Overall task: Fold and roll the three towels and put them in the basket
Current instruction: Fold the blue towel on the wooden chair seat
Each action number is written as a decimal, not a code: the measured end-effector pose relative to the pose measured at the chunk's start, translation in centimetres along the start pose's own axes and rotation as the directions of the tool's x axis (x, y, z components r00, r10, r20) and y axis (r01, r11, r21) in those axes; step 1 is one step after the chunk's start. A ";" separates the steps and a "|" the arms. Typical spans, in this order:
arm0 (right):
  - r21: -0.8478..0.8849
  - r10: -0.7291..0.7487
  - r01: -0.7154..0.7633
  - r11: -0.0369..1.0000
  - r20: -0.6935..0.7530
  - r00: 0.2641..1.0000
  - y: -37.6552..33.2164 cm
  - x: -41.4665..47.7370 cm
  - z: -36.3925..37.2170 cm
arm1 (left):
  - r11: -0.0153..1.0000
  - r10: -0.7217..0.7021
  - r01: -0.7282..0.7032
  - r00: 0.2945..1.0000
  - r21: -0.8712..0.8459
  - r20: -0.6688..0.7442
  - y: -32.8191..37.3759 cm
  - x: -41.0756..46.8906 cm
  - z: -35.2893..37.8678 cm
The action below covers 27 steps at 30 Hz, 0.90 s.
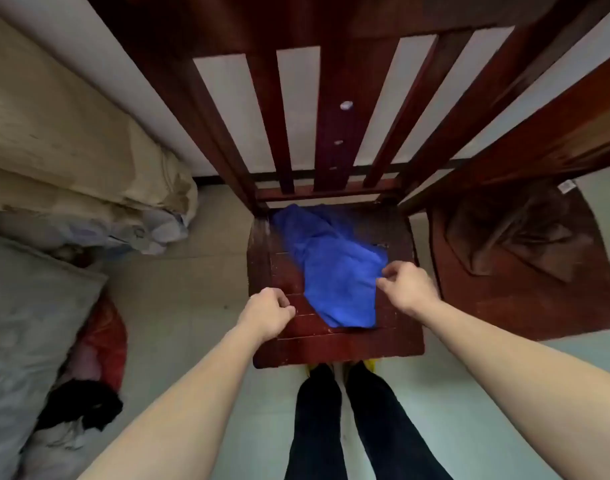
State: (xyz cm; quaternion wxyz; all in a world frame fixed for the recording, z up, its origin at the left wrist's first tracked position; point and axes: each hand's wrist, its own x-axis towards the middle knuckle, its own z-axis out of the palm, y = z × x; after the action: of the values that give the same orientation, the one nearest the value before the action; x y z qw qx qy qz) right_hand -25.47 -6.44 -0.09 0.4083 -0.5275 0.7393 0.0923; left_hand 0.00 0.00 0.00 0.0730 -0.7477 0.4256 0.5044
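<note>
A blue towel (334, 268) lies crumpled on the seat of a dark red wooden chair (334, 344), running from the back left to the front middle. My right hand (405, 289) pinches the towel's right edge between thumb and fingers. My left hand (267, 311) hovers over the seat's front left, fingers curled shut, just left of the towel and apart from it. A brown towel (514, 240) lies rumpled on a second red seat (545, 313) to the right. No basket is in view.
The chair's slatted back (296, 116) rises in front of me. Beige bedding (71, 161) and a grey cushion (23, 323) lie at left, with red and black cloth (95, 375) on the floor. My legs (345, 420) stand before the chair.
</note>
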 end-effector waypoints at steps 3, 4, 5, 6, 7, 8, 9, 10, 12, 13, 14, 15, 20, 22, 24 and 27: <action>0.258 0.124 -0.106 0.960 -0.053 0.991 0.1 2.8 2.7 | 0.964 -0.073 0.064 0.997 -0.257 -0.022 0.1 3.9 1.4; 0.321 0.164 -0.137 0.937 -0.056 0.985 0.1 3.4 3.6 | 0.921 -0.118 0.100 0.993 -0.377 -0.026 0.5 5.1 1.6; 0.404 0.183 -0.148 0.903 -0.049 0.982 0.7 4.4 4.9 | 0.856 -0.153 0.118 0.988 -0.503 -0.028 0.8 6.5 2.2; 0.487 0.203 -0.165 0.858 -0.027 0.979 1.0 4.8 5.9 | 0.784 -0.191 0.137 0.981 -0.606 -0.026 1.2 7.5 2.5; 0.560 0.198 -0.161 0.813 -0.005 0.980 1.3 5.1 6.8 | 0.709 -0.219 0.137 0.975 -0.692 -0.032 1.7 8.6 2.6; 0.594 0.194 -0.164 0.788 0.014 0.981 1.7 5.2 7.5 | 0.650 -0.242 0.135 0.970 -0.748 -0.034 2.1 9.8 2.9; 0.597 0.178 -0.160 0.786 0.030 0.984 2.0 5.1 8.1 | 0.604 -0.251 0.130 0.967 -0.787 -0.034 2.5 10.8 3.2; 0.592 0.158 -0.157 0.790 0.050 0.986 2.5 4.8 8.7 | 0.580 -0.252 0.133 0.967 -0.804 -0.022 2.7 11.8 3.6; 0.592 0.100 -0.122 0.796 0.071 0.992 3.5 3.8 9.5 | 0.559 -0.246 0.145 0.969 -0.817 0.004 2.9 13.0 4.6; 0.596 0.072 -0.094 0.797 0.061 0.996 4.0 3.1 9.6 | 0.550 -0.248 0.140 0.969 -0.823 -0.001 3.0 13.2 5.0; 0.603 0.063 -0.072 0.795 0.036 0.997 4.6 2.6 9.6 | 0.542 -0.263 0.131 0.965 -0.830 -0.019 2.9 13.3 5.4; 0.608 0.070 -0.053 0.792 -0.004 0.998 5.2 2.3 9.5 | 0.526 -0.288 0.107 0.956 -0.844 -0.058 2.8 13.3 5.6; 0.652 0.149 -0.002 0.758 -0.170 0.974 7.3 0.1 7.7 | 0.462 -0.414 0.065 0.897 -0.885 -0.151 0.3 9.9 6.7; 0.574 0.137 -0.058 0.816 -0.095 0.986 7.9 -0.5 8.0 | 0.571 -0.410 0.103 0.895 -0.814 -0.174 -1.2 8.0 7.6; 0.380 0.138 -0.162 0.910 0.090 0.986 8.7 -0.7 9.1 | 0.672 -0.413 0.183 0.897 -0.718 -0.158 -2.8 6.4 8.4; 0.189 0.208 -0.250 0.950 0.216 0.954 9.2 -0.5 10.0 | 0.741 -0.419 0.291 0.904 -0.606 -0.078 -5.0 5.4 9.1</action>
State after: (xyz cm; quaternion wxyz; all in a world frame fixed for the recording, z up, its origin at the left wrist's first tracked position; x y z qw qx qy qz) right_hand -28.26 3.54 -8.93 0.5189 -0.3792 0.7581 0.1101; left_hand -2.01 5.00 -10.41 -0.1085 -0.8500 0.1051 0.5047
